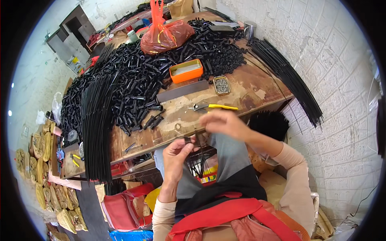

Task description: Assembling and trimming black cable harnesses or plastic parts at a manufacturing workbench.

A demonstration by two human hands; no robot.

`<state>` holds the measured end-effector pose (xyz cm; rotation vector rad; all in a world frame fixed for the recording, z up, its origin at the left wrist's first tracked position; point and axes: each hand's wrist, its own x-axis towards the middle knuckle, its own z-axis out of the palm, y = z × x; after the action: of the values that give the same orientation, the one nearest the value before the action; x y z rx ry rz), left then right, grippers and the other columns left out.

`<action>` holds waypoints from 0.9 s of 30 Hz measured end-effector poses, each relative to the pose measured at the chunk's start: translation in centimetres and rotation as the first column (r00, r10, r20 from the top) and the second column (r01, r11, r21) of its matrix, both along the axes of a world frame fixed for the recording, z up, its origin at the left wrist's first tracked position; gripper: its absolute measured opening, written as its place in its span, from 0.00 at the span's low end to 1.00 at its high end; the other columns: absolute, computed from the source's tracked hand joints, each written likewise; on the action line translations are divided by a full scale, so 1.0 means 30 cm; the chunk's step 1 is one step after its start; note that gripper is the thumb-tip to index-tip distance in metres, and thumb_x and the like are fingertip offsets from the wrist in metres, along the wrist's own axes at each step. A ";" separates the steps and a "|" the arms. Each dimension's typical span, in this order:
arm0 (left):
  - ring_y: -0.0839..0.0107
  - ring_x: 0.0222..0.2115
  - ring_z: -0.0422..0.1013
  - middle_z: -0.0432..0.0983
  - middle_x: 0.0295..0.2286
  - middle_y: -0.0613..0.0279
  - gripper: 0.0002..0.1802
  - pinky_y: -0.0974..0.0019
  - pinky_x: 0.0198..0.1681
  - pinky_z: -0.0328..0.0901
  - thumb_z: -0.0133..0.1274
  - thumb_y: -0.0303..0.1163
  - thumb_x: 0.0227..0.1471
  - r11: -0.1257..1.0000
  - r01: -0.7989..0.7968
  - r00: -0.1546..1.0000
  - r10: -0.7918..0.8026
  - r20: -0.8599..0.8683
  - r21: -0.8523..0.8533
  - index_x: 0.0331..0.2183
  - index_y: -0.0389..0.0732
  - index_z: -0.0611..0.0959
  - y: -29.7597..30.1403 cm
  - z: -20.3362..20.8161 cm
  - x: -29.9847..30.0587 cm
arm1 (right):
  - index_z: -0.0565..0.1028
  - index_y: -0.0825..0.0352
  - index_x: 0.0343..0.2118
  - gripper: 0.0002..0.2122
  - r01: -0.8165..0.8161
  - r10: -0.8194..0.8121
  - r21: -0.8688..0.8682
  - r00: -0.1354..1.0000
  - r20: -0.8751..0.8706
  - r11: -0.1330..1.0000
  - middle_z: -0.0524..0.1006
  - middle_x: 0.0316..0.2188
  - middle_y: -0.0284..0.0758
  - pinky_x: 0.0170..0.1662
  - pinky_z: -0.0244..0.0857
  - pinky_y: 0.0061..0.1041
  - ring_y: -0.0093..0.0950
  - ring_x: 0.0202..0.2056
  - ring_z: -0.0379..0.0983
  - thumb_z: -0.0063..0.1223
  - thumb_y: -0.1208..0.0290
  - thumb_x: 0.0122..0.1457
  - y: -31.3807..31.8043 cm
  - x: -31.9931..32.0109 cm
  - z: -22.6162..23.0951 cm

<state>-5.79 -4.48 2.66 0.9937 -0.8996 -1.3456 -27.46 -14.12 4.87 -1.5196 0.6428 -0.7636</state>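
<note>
Just off the bench's front edge, my left hand (175, 159) is closed, pinching a small black plastic piece (187, 139) between thumb and fingers. My right hand (226, 125) hovers to its right, slightly blurred. Its fingers stretch leftward and apart, with nothing visible in them. Beyond it on the wood lie pliers (215, 107) with yellow handles, partly behind the hand. A small pale ring-like piece (177, 126) lies on the bench past my left fingertips. Thin black strands (198, 164) hang below my hands, between my knees.
A large heap of black tubular parts (134, 80) covers the bench (245, 86). On it are a red plastic bag (167, 38) and an orange box (186, 71). A small tray of metal bits (221, 85) stands nearby. Bundles of black rods (96, 128) overhang the edges.
</note>
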 end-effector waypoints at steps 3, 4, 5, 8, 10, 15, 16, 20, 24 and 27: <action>0.69 0.35 0.77 0.80 0.37 0.56 0.04 0.61 0.42 0.74 0.55 0.22 0.55 1.000 -0.002 1.000 0.002 -0.002 -0.012 0.35 0.35 0.82 -0.028 0.011 0.024 | 0.77 0.70 0.41 0.09 0.379 -0.510 -0.471 0.839 -0.189 0.797 0.78 0.38 0.34 0.41 0.67 0.21 0.20 0.38 0.74 0.52 0.71 0.61 -0.239 -0.128 -0.008; 0.68 0.35 0.77 0.80 0.37 0.55 0.04 0.60 0.41 0.75 0.56 0.21 0.54 0.999 0.043 0.999 -0.043 0.002 -0.005 0.34 0.35 0.82 -0.040 0.018 0.006 | 0.75 0.71 0.38 0.08 0.446 -0.592 -0.553 0.798 -0.110 0.704 0.78 0.35 0.37 0.40 0.68 0.23 0.24 0.34 0.75 0.53 0.73 0.59 -0.387 -0.218 -0.091; 0.67 0.36 0.77 0.80 0.36 0.55 0.04 0.59 0.41 0.75 0.56 0.19 0.53 0.997 0.075 0.997 -0.075 0.008 0.007 0.33 0.35 0.82 -0.049 0.018 -0.007 | 0.72 0.70 0.38 0.08 0.465 -0.667 -0.623 0.735 -0.126 0.629 0.77 0.35 0.40 0.39 0.68 0.28 0.31 0.35 0.75 0.55 0.73 0.58 -0.500 -0.281 -0.139; 0.66 0.36 0.76 0.79 0.37 0.52 0.05 0.58 0.40 0.76 0.57 0.15 0.49 0.984 0.177 0.984 -0.178 0.022 0.028 0.31 0.34 0.82 -0.068 0.005 -0.032 | 0.67 0.69 0.39 0.13 0.425 -0.767 -0.742 0.615 -0.184 0.519 0.75 0.34 0.45 0.39 0.68 0.37 0.43 0.37 0.74 0.57 0.74 0.54 -0.660 -0.295 -0.190; 0.66 0.36 0.76 0.79 0.38 0.53 0.05 0.59 0.39 0.76 0.58 0.16 0.49 0.973 0.227 0.974 -0.227 0.003 0.038 0.32 0.34 0.83 -0.082 0.000 -0.045 | 0.62 0.68 0.41 0.18 0.327 -0.809 -0.817 0.528 -0.259 0.475 0.74 0.34 0.48 0.39 0.67 0.43 0.50 0.38 0.72 0.59 0.75 0.51 -0.706 -0.288 -0.203; 0.68 0.37 0.75 0.77 0.39 0.54 0.05 0.60 0.40 0.76 0.58 0.16 0.50 0.970 0.233 0.972 -0.233 -0.008 0.063 0.31 0.34 0.81 -0.089 0.001 -0.037 | 0.67 0.67 0.39 0.12 0.291 -0.783 -0.810 0.549 -0.294 0.508 0.73 0.33 0.46 0.38 0.67 0.39 0.45 0.35 0.72 0.56 0.77 0.52 -0.682 -0.267 -0.161; 0.69 0.38 0.74 0.77 0.39 0.54 0.05 0.60 0.40 0.76 0.58 0.16 0.50 0.976 0.212 0.977 -0.212 -0.019 0.055 0.30 0.35 0.81 -0.088 -0.006 -0.026 | 0.69 0.67 0.39 0.11 0.318 -0.753 -0.752 0.564 -0.339 0.577 0.73 0.33 0.46 0.38 0.66 0.39 0.45 0.35 0.72 0.55 0.77 0.53 -0.655 -0.246 -0.146; 0.70 0.39 0.73 0.75 0.40 0.55 0.06 0.62 0.41 0.75 0.57 0.17 0.50 0.964 0.247 0.969 -0.246 -0.030 0.094 0.29 0.37 0.77 -0.072 0.001 -0.034 | 0.71 0.66 0.40 0.11 0.201 -0.777 -0.897 0.595 -0.207 0.393 0.74 0.32 0.46 0.38 0.66 0.40 0.45 0.36 0.72 0.54 0.76 0.53 -0.570 -0.262 -0.147; 0.69 0.36 0.74 0.76 0.40 0.55 0.08 0.64 0.40 0.75 0.58 0.17 0.50 0.942 0.334 0.942 -0.335 0.024 0.032 0.27 0.38 0.75 -0.049 0.009 -0.066 | 0.71 0.64 0.41 0.13 0.249 -0.811 -0.859 0.518 -0.273 0.448 0.74 0.33 0.46 0.40 0.68 0.43 0.48 0.39 0.72 0.55 0.74 0.51 -0.691 -0.295 -0.200; 0.69 0.35 0.75 0.76 0.40 0.55 0.08 0.63 0.40 0.75 0.58 0.17 0.51 0.952 0.303 0.952 -0.304 0.040 0.038 0.27 0.38 0.74 -0.025 0.009 -0.054 | 0.71 0.66 0.40 0.12 0.220 -0.833 -0.872 0.464 -0.301 0.438 0.74 0.32 0.46 0.40 0.68 0.42 0.48 0.38 0.73 0.56 0.74 0.52 -0.726 -0.252 -0.214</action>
<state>-7.40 -5.22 2.94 0.9391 -1.1018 -1.6045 -35.02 -35.90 -1.55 -2.4658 1.7304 -1.0305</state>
